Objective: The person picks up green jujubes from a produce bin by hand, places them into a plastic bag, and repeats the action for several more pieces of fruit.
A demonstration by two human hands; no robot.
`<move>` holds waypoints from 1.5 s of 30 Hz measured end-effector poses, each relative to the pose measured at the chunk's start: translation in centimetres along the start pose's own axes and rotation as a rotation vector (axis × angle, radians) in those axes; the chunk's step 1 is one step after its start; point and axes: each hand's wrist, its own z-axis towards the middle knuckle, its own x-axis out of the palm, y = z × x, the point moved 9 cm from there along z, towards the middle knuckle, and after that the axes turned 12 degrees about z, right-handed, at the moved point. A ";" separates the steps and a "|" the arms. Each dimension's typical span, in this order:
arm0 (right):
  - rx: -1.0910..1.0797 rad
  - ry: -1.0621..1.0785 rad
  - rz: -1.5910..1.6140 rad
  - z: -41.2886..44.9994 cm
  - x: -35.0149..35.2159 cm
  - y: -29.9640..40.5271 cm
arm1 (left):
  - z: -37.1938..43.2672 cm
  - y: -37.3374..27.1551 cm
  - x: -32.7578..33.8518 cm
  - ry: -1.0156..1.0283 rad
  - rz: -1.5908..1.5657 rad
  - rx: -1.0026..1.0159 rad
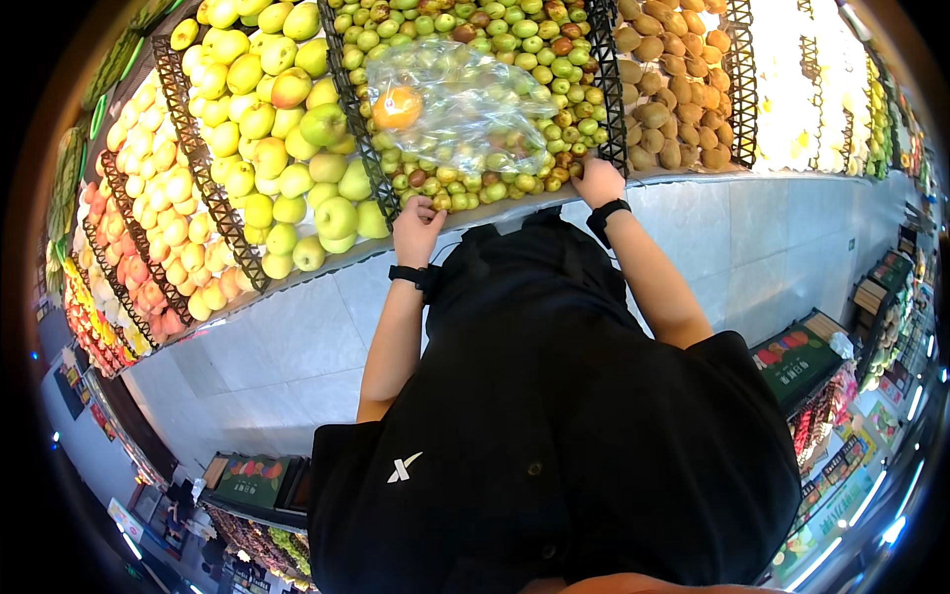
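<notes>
Green and brown jujubes point(460, 194) fill the display section in front of me. My left hand point(417, 229) is at that section's front ledge point(512, 210), beside the left black plastic divider point(361, 134), fingers curled near the closest jujubes. At the right front corner, my right hand point(600, 182) reaches in next to the other black divider point(610, 89); its fingertips are partly hidden among the fruit. Whether either hand grips anything is unclear. On the jujubes lies a clear plastic bag point(475, 111) with an orange fruit point(397, 108) at its left end, apart from both hands.
Green-yellow apples point(256, 119) lie left of the jujubes and kiwifruit point(668, 96) to the right. Farther left are pinkish peaches point(159, 193) and watermelons point(67, 178). Grey floor tiles point(297, 364) run below the stand. Dark green boxes point(798, 356) stand on another display behind me.
</notes>
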 end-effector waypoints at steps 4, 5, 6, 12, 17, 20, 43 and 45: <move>0.023 -0.032 0.113 -0.1 -2.0 -0.6 | -0.3 -1.1 -0.8 -0.006 0.007 0.055; 0.031 -0.038 0.157 -0.4 -2.4 -1.1 | -0.4 -1.7 -1.1 -0.009 0.008 0.067; -0.042 -0.059 0.298 -0.8 -3.8 -0.3 | -0.8 -2.3 -1.7 -0.023 -0.018 0.092; -0.077 0.382 1.099 -4.1 -11.2 7.0 | -2.4 -11.2 -6.0 0.083 -0.271 0.218; -0.010 0.775 1.558 -8.9 -15.3 13.7 | -6.3 -25.5 -10.6 0.044 -0.259 0.577; -0.048 0.880 1.646 -10.2 -15.6 15.4 | -7.6 -29.9 -10.4 -0.003 -0.348 0.634; -0.746 0.194 1.019 -10.2 -23.0 15.7 | -7.0 -29.5 -6.3 0.202 -0.642 0.305; -0.578 0.376 1.071 -9.0 -20.6 14.5 | -7.4 -30.4 -8.1 0.090 -0.510 0.361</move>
